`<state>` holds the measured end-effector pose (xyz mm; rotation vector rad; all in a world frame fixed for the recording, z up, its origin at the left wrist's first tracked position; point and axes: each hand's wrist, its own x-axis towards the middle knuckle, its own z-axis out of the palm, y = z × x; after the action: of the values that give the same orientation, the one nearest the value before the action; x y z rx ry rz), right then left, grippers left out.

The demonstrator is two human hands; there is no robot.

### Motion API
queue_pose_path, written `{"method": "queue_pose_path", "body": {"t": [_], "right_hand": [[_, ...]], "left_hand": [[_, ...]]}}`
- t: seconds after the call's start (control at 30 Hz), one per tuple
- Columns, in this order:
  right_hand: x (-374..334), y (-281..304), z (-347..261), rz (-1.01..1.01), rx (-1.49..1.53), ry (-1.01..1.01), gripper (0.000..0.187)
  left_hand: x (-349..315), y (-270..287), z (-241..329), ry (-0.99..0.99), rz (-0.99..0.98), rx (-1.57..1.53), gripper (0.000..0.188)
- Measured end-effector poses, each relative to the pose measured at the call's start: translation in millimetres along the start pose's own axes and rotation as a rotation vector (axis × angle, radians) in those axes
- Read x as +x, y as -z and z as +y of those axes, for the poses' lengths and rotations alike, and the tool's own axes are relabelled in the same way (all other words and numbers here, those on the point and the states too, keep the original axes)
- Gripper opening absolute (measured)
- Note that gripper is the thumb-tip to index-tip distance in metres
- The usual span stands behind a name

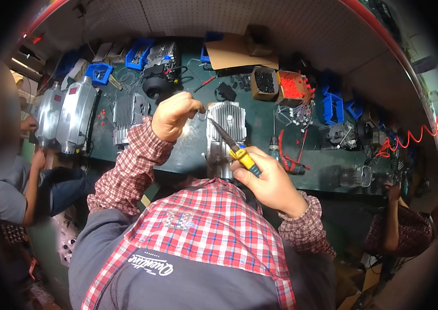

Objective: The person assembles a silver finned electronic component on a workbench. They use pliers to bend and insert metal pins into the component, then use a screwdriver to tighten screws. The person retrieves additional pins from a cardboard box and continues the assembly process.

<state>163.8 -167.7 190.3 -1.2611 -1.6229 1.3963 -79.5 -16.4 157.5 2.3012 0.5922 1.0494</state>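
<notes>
My right hand (273,183) is closed round a pair of long-nosed pliers (247,160) with yellow and dark green handles. Their dark jaws point up and left, over a finned silver metal housing (234,116) that stands on the bench in front of me. My left hand (173,116) is closed in a pinch just left of the housing, close to the plier tips. A thin pale loop (202,115) shows at its fingertips, too small to name. The lower part of the housing is partly hidden by the pliers and my right hand.
A power drill (275,146) lies right of the housing. Behind stand a box of black parts (264,82) and one of red parts (291,87). Another finned housing (128,116) and large silver casings (77,116) are at left. People sit on both sides.
</notes>
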Motion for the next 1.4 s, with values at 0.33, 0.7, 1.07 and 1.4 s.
{"method": "queue_pose_path", "body": {"t": [0.33, 0.7, 1.07, 1.4], "right_hand": [[15, -11, 10, 0.089, -0.113, 0.129, 0.032], [5, -54, 12, 0.191, -0.131, 0.268, 0.024], [-2, -51, 11, -0.141, 0.482, -0.117, 0.029], [13, -10, -1, 0.298, -0.718, 0.265, 0.024]], "left_hand": [[-2, 3, -4, -0.086, -0.048, 0.008, 0.011], [-19, -14, 9, 0.327, 0.319, -0.408, 0.048], [0, 3, 16, -0.002, 0.247, -0.150, 0.038], [19, -1, -7, 0.065, 0.326, 0.230, 0.042]]}}
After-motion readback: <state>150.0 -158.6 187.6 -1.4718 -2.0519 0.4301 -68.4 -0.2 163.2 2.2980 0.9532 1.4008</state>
